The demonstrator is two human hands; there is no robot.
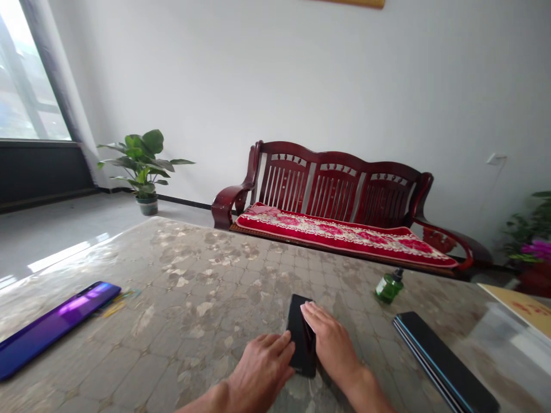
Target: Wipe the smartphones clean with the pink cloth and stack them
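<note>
A black smartphone (300, 321) lies on the patterned tablecloth (206, 321) in front of me, its long side pointing away. My left hand (263, 367) presses against its left edge, fingers bent and together. Along the right edge, my right hand (330, 338) grips it, with fingertips resting on the far right corner. Between them the hands hold the phone; its lower part shows, while the undersides of my fingers are hidden.
To the left lies a blue-purple phone (64, 324) beside small yellow and teal bands (116, 303). On the right are a green pump bottle (389, 287), a stack of dark phones (447, 361) and a yellow paper item (523, 307). Beyond the table stand a red-brown wooden bench (331, 189) and a potted plant (144, 163).
</note>
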